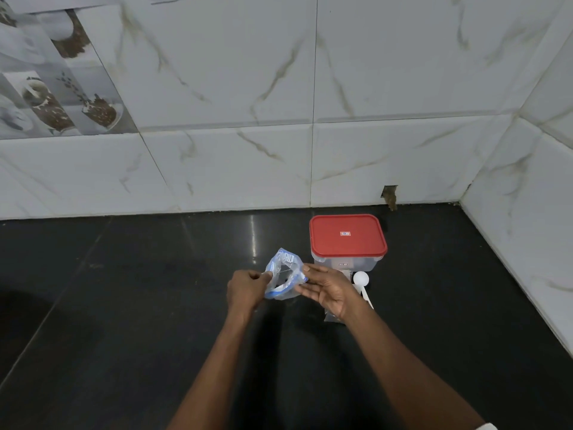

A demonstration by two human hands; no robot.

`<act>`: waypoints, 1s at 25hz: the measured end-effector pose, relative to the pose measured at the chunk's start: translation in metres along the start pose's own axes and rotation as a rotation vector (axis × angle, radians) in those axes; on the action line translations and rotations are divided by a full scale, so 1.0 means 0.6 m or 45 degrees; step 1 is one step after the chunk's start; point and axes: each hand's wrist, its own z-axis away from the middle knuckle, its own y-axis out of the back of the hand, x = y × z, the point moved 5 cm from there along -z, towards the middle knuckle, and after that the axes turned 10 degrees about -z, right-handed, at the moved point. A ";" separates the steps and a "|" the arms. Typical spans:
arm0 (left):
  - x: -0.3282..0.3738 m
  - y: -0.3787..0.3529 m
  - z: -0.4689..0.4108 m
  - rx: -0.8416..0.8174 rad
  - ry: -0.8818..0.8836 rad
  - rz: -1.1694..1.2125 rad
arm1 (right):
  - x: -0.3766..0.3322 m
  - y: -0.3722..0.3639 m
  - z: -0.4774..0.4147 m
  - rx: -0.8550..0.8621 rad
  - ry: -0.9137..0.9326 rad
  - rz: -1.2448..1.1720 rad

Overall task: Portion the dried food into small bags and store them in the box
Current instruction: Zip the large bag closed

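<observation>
Pinching bag (pixel 283 271) with left fingers (pixel 267 276) and right fingers (pixel 305 288), lidded box (pixel 347 235), spoon (pixel 361 279) beyond.

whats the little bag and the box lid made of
The small bag: thin clear plastic film, judging by its crinkles and see-through sides, with a blue zip strip. The box lid: likely moulded plastic, red, smooth matte, rounded rim.

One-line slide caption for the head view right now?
The left hand and right hand hold a small zip bag open beside the red-lidded box.
</observation>
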 end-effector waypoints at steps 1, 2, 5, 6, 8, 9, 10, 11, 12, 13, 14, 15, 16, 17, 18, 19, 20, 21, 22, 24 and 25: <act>-0.004 0.000 0.001 0.029 0.029 0.031 | 0.003 0.001 0.000 0.047 -0.006 0.036; -0.007 -0.001 0.000 0.030 0.053 0.132 | 0.006 0.003 -0.001 0.080 -0.028 0.043; -0.008 -0.011 0.002 -0.205 0.155 0.679 | 0.013 0.001 0.004 0.097 -0.186 0.036; -0.004 -0.013 0.005 -0.296 0.170 0.776 | 0.015 -0.003 0.008 0.089 -0.219 0.111; 0.000 -0.020 0.007 -0.370 0.144 0.736 | 0.016 -0.011 0.009 0.130 -0.140 0.392; 0.003 -0.020 0.006 -0.315 0.107 0.621 | 0.015 -0.014 0.006 0.178 -0.031 0.545; 0.008 -0.017 0.006 -0.204 0.058 0.447 | 0.012 -0.020 0.002 0.230 0.105 0.693; 0.011 -0.010 0.005 -0.064 0.018 0.251 | 0.007 -0.026 0.000 0.281 0.255 0.868; 0.013 -0.002 0.008 0.070 -0.005 0.063 | -0.001 -0.031 -0.002 0.344 0.407 1.113; 0.014 0.004 0.012 0.166 -0.033 -0.092 | -0.010 -0.034 0.000 0.429 0.524 1.410; 0.015 0.009 0.017 0.224 -0.049 -0.209 | -0.017 -0.035 0.003 0.522 0.618 1.678; 0.015 0.009 0.021 0.252 -0.055 -0.320 | -0.022 -0.035 0.007 0.607 0.696 1.896; 0.017 0.007 0.023 0.254 -0.056 -0.406 | -0.025 -0.036 0.009 0.651 0.751 2.029; 0.016 0.001 0.021 0.233 -0.055 -0.452 | -0.024 -0.036 0.009 0.658 0.787 2.074; 0.016 -0.004 0.018 0.200 -0.050 -0.436 | -0.023 -0.035 0.006 0.633 0.777 2.054; 0.014 -0.009 0.012 0.158 -0.043 -0.367 | -0.025 -0.030 -0.001 0.563 0.740 1.910; 0.009 -0.012 0.003 0.108 -0.028 -0.244 | -0.027 -0.019 -0.010 0.456 0.645 1.637; 0.001 -0.012 -0.008 0.066 0.002 -0.083 | -0.029 -0.008 -0.016 0.347 0.512 1.271; -0.008 -0.010 -0.013 0.017 0.048 0.108 | -0.028 -0.001 -0.016 0.221 0.354 0.900; -0.024 -0.011 -0.016 -0.130 0.161 0.506 | -0.029 0.004 -0.006 0.020 0.123 0.447; -0.023 -0.013 -0.013 -0.235 0.199 0.666 | -0.032 0.006 -0.004 -0.040 0.061 0.357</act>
